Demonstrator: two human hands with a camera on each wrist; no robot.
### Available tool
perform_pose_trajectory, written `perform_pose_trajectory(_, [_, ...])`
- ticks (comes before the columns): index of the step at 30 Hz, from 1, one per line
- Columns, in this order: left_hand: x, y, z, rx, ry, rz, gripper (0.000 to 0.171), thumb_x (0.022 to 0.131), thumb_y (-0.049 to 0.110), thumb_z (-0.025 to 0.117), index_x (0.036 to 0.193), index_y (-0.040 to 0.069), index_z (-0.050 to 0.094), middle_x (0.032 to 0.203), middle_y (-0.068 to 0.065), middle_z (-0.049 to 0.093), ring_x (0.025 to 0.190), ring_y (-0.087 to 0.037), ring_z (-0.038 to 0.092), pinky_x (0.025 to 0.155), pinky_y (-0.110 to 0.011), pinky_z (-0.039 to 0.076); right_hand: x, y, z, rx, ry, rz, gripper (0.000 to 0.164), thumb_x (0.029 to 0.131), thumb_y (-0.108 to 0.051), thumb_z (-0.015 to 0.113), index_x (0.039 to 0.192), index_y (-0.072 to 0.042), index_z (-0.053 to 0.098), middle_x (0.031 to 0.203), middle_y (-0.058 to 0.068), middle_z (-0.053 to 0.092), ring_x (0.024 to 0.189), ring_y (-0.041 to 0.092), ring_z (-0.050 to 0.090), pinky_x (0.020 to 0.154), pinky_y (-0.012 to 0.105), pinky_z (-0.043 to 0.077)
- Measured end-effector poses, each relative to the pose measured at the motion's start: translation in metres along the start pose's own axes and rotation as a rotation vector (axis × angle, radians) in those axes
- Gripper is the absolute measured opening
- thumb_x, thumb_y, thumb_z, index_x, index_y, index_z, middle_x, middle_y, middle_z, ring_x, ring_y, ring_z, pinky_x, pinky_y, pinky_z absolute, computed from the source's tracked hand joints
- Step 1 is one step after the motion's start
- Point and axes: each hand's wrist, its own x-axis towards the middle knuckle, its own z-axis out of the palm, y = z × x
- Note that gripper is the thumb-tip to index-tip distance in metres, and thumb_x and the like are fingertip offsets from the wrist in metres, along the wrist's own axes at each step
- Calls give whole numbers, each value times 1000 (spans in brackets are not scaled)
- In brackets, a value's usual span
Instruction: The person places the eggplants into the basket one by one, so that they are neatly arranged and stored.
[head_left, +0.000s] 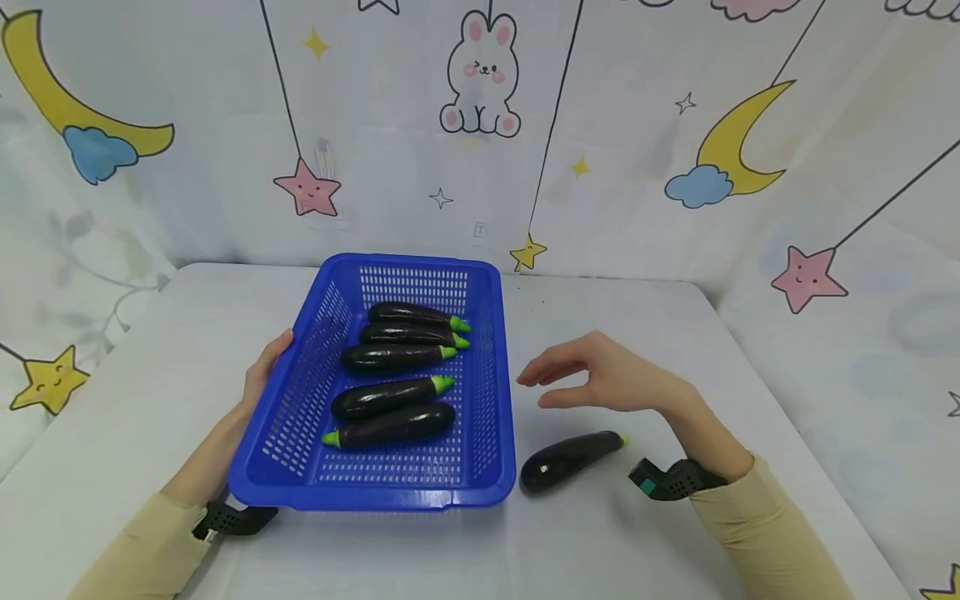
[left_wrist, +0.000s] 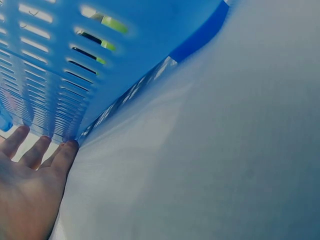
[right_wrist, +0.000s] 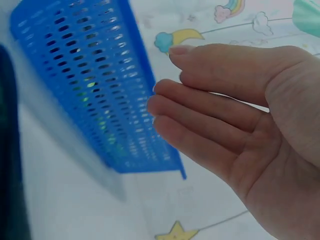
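Note:
A blue plastic basket (head_left: pixel 480 496) with slotted walls holds several dark eggplants (head_left: pixel 393 398) with green stem ends, lying roughly crosswise. My left hand (head_left: pixel 258 375) touches the outside of its left wall, just below the rim. In the left wrist view, the fingers of the left hand (left_wrist: pixel 30 185) reach fairly straight against the slotted basket wall (left_wrist: pixel 107 82). Right of the basket, my right hand (head_left: pixel 607 375) hovers with extended, slightly bent fingers and nothing in it. Below that hand, a single eggplant (head_left: pixel 566 461) lies on the table, its green end pointing right.
The table (head_left: pixel 600 550) has a white cover. Behind it hangs a pale curtain (head_left: pixel 390 108) printed with moons, stars and a rabbit. Each wrist wears a black device, such as the right wrist's band (head_left: pixel 678 481).

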Motion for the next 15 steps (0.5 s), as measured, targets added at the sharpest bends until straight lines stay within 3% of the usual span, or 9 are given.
perform_pose_trajectory(5, [1, 0, -1, -68, -48, 38, 53, 102, 51, 13, 144, 30, 37, 130, 3, 52, 115, -10, 53, 99, -29, 47, -22, 18, 10, 9, -15, -3, 34, 91, -26, 75, 124, -19, 68, 121, -3, 71, 112, 15, 67, 97, 35, 54])
perform_pose_trajectory(10, [3, -1, -1, -118, -82, 62, 54, 103, 49, 13, 141, 28, 45, 125, 3, 57, 112, -11, 56, 96, -28, 49, -39, 39, 21, 84, -54, -6, 39, 91, -25, 75, 126, -10, 67, 123, 9, 70, 114, 27, 66, 100, 35, 52])
perform_pose_trajectory(15, [3, -1, -1, -173, -124, 80, 56, 104, 47, 13, 141, 24, 48, 123, 2, 60, 111, -11, 59, 95, -27, 51, -46, 54, 30, 89, -116, -16, 46, 89, -28, 78, 130, -10, 65, 128, 5, 68, 121, 19, 63, 103, 35, 50])
